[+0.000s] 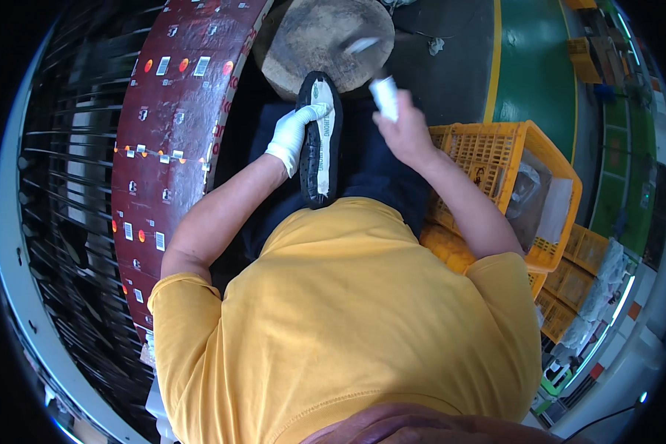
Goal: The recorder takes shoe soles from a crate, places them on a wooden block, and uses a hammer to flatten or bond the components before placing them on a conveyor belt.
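Observation:
My left hand (291,133), in a white glove, is wrapped round the middle of a long black shoe upper (327,174), its thumb lying on the pale sole-side strip. The upper stands lengthwise between my thighs, its far end at the near rim of a round wooden block (300,37). My right hand (405,132), bare, is closed round a white-handled tool (384,98) to the right of the upper. Motion smears the tool's far end, which shows as a greyish blur over the block; its exact kind cannot be made out.
A curved dark-red printed board (177,96) rises at the left, beside dark rack bars (70,163). Close to my right arm stands a yellow plastic crate (529,140) with a clear bag and cardboard inside. More yellow crates (570,285) are farther right. A yellow line marks the green floor (534,66).

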### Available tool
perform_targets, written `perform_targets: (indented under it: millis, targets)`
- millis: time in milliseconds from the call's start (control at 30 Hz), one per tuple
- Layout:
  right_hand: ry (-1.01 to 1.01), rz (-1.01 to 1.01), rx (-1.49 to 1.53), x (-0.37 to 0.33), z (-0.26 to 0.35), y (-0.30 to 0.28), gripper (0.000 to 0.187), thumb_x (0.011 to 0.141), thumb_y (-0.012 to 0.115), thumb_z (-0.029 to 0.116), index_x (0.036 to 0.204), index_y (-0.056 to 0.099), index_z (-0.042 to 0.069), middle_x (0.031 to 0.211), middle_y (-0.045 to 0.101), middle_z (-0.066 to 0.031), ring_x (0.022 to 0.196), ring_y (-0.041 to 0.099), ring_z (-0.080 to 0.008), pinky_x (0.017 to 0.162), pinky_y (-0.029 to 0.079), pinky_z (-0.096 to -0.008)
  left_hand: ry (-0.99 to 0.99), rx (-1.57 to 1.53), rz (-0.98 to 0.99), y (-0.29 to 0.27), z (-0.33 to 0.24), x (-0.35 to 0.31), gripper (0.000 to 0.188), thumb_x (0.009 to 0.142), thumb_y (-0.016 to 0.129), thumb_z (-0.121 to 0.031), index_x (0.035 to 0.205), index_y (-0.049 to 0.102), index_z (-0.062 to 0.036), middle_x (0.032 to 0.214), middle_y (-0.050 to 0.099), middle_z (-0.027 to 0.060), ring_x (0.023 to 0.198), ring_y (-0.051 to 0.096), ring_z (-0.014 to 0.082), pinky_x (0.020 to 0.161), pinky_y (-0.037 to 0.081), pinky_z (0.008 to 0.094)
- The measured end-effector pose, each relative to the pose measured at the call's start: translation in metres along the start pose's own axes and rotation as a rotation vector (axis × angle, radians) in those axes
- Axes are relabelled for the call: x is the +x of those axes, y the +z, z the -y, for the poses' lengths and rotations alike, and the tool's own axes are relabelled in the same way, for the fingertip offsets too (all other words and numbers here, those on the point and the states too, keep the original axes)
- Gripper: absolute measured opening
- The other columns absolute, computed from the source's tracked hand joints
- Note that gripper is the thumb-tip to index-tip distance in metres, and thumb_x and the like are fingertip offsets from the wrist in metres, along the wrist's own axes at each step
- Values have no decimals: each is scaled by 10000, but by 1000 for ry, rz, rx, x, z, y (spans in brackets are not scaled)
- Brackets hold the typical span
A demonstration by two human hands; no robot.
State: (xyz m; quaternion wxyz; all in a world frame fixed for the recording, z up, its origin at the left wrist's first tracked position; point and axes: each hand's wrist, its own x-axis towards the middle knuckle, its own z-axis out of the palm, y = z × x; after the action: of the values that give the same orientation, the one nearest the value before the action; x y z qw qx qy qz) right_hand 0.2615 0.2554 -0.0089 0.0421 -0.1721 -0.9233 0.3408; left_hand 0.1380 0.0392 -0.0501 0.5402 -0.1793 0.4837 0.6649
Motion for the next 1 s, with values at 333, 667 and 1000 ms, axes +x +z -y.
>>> perform_targets:
  millis: [333, 667, 1000]
  targets:
    - [112, 227, -37, -30, -3, -4, 433, 959, 712, 190, 1283, 496, -2, 996, 708, -290, 942, 709, -476, 787, 556, -509, 82, -11, -55, -4, 0, 5, 378, 847, 809, -374, 1091, 748, -92, 921, 758, 83, 770, 702, 231, 757, 573, 376]
    - [-21, 60, 204, 12, 22, -5, 399, 955, 716, 188, 1227, 482, 13, 938, 693, -307, 894, 693, -508, 753, 546, -549, 83, 14, -69, -8, 0, 9, 372, 847, 809, -368, 1082, 749, -85, 908, 760, 87, 742, 703, 228, 737, 578, 367]
    - [210, 50, 235, 13, -13, -9, 315, 946, 724, 176, 1133, 546, -4, 808, 686, -201, 661, 692, -347, 619, 550, -458, 65, -28, -57, -4, -24, 0, 382, 850, 809, -366, 1109, 752, -90, 950, 768, 95, 810, 722, 248, 788, 591, 415]
